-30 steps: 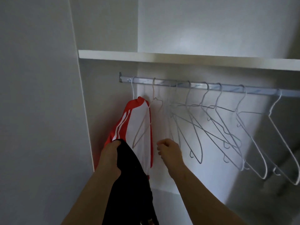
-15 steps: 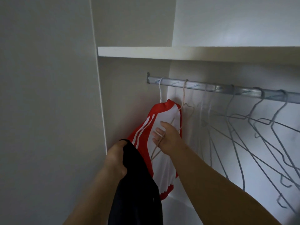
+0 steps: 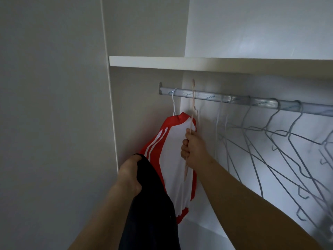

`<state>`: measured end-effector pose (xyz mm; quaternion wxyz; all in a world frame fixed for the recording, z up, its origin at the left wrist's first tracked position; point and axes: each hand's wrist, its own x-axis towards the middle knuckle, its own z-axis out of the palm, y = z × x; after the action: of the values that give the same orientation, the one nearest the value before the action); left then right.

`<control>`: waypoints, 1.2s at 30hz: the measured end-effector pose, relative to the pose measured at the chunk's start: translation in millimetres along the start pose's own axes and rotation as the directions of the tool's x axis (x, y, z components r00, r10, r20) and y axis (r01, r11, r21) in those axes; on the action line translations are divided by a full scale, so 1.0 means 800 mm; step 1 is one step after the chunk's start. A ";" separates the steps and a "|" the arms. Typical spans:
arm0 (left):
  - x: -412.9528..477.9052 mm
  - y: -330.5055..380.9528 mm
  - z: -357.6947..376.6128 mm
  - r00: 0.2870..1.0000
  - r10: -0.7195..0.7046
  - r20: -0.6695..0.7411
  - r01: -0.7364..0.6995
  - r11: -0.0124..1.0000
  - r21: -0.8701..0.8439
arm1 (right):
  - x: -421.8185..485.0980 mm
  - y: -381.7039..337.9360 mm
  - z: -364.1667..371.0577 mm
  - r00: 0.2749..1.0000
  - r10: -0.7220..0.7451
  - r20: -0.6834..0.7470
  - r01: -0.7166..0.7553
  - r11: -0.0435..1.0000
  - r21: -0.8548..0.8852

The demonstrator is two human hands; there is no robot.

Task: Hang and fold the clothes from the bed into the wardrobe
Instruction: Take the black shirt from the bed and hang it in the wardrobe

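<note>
The person's right hand (image 3: 193,150) has its fingers curled tight round the lower part of a thin, pale wire hanger (image 3: 192,109). Its hook stands above the silver metal rail (image 3: 212,97), apparently clear of it. The left hand (image 3: 128,175) grips a bunched black fabric garment (image 3: 149,213), which hangs from the fist in front of the wardrobe, not yet on any hanger. Just behind it, a red-and-white striped shirt (image 3: 173,150) hangs at the rail's left end.

To my eye, the step is fetching a hanger for the black piece. It would be best to draw the hanger down and toward the body. The hook should be turned away from the shirt and from the tangle of empty grey wire hangers (image 3: 270,141) on the right. Then it can be fed into the garment's opening one side at a time.
</note>
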<state>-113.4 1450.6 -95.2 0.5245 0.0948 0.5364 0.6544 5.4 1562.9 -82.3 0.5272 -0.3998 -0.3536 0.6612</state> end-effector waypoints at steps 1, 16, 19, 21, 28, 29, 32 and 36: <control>-0.003 0.002 0.000 1.000 -0.003 0.002 0.003 1.000 0.007 | -0.004 -0.005 0.000 1.000 -0.021 -0.003 0.021 0.999 -0.036; -0.052 -0.013 -0.049 0.991 -0.066 0.117 0.055 0.994 0.093 | -0.152 0.094 -0.049 0.992 -0.088 -0.095 0.057 0.956 -0.287; -0.060 -0.024 -0.063 0.986 -0.079 0.147 0.061 0.990 0.125 | -0.191 0.114 -0.060 0.986 -0.109 -0.128 0.062 0.944 -0.325; -0.065 -0.033 -0.073 0.984 -0.069 0.163 0.041 0.985 0.169 | -0.219 0.126 -0.065 0.983 -0.120 -0.136 0.069 0.942 -0.328; -0.097 -0.056 -0.071 0.921 0.132 0.368 -0.248 0.925 0.288 | -0.303 0.128 -0.115 0.984 -0.115 -0.137 0.048 0.907 -0.419; -0.103 -0.059 -0.066 0.910 0.124 0.396 -0.258 0.916 0.308 | -0.312 0.123 -0.125 0.984 -0.116 -0.133 0.047 0.898 -0.438; -0.125 -0.069 -0.046 0.871 0.120 0.477 -0.296 0.902 0.314 | -0.336 0.109 -0.151 0.987 -0.130 -0.098 0.063 0.859 -0.508; -0.156 -0.077 -0.013 0.834 0.103 0.543 -0.349 0.860 0.373 | -0.364 0.090 -0.184 0.985 -0.154 -0.080 0.083 0.825 -0.559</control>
<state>-30.5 1337.8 -94.1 0.5253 0.4477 0.5029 0.5203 144.9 1270.5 -164.3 0.4496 -0.5519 -0.5209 0.4710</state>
